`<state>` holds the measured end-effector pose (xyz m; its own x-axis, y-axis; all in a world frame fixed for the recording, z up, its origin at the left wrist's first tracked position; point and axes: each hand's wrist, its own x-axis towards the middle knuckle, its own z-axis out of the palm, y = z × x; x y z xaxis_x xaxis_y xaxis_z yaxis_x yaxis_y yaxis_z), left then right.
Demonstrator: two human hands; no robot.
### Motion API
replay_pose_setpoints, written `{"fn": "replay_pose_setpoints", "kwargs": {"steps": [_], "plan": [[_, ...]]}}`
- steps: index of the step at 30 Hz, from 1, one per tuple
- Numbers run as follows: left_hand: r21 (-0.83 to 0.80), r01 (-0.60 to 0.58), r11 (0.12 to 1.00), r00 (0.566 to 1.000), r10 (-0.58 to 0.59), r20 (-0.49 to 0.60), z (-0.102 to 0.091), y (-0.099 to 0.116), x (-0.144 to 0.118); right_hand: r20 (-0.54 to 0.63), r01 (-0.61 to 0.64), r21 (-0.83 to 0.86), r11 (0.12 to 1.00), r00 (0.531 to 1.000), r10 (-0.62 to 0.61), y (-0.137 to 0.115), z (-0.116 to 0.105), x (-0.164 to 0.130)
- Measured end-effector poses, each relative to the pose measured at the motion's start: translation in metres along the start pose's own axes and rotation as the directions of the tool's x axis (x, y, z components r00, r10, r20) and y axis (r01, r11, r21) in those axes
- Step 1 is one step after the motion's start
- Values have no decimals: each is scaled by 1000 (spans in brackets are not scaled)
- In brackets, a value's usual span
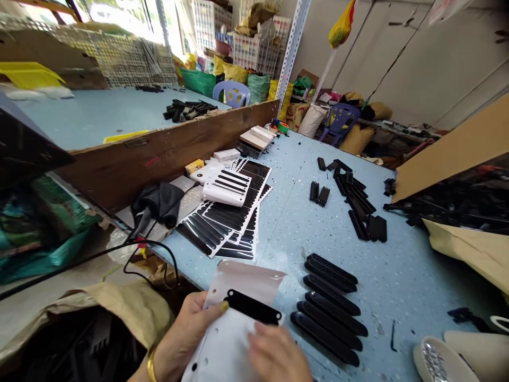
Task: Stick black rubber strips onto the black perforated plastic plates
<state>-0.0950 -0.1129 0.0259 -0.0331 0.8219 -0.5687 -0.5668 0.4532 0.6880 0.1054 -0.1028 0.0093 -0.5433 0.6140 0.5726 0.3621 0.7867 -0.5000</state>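
The left hand (186, 334) is gripping a white sheet (234, 339) at the 6 o'clock edge of the counter (397, 276). Its grip is pinching the sheet's left edge, with the thumb lying on top and the thumb tip touching a black strip (253, 307). The strip is lying flat across the sheet, running from 10 o'clock to 4 o'clock. The sheet's upper part (248, 278) is folding back toward 12 o'clock.

The right hand (278, 355) is resting on the sheet just at 5 o'clock of the strip. It is blurred; its fingers are lying loosely spread on the paper, and whether they are pinching anything cannot be told.

At 3 o'clock of the sheet, a row of black grilles (330, 307) is lying side by side on the counter, just beside the sheet. At 12 o'clock of the hands, a stack of sticker sheets (230, 217) is lying fanned out, with a white card (227, 187) on top. At 1 o'clock, loose black parts (358, 201) are lying scattered, well apart from the hands. At 10 o'clock, a black cloth (159, 201) is lying beside a wooden board (167, 148). A brown bag (131, 307) is sitting at 9 o'clock of the left hand.
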Motion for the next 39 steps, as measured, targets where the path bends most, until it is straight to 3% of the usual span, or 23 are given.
{"fn": "replay_pose_setpoints", "kwargs": {"steps": [3,6,9,14,19,22,26,28,31,33,35,39], "plan": [[39,-11,999,999,9,53,12,4,-4,-83,-33,-19,999,996,31,12,-8,28],[109,-31,994,991,16,136,23,11,-11,-2,-204,72,976,979,204,12,-5,40],[149,-9,989,990,-13,143,29,17,-18,124,-354,177,918,934,336,6,1,36],[130,60,990,993,-72,91,34,25,-25,168,-409,285,867,912,375,4,2,26],[267,0,964,984,-47,170,36,25,-22,156,-488,256,834,873,463,6,-8,34],[347,-57,936,988,3,153,32,21,-16,127,-430,251,867,903,411,4,-18,45],[364,-98,926,973,12,232,28,16,-11,112,-267,348,899,964,243,1,-28,61],[314,-80,946,958,-15,287,28,15,-11,184,-314,357,880,947,264,2,-28,67],[211,28,977,926,-105,364,31,15,-12,352,-501,387,774,856,379,8,-23,72],[174,84,981,911,-146,385,31,16,-12,353,-547,405,733,833,427,13,-22,74],[157,107,982,909,-161,385,29,16,-10,313,-516,395,760,853,417,17,-25,77],[172,90,981,917,-149,370,27,17,-7,322,-355,264,897,909,265,18,-41,90]]}}
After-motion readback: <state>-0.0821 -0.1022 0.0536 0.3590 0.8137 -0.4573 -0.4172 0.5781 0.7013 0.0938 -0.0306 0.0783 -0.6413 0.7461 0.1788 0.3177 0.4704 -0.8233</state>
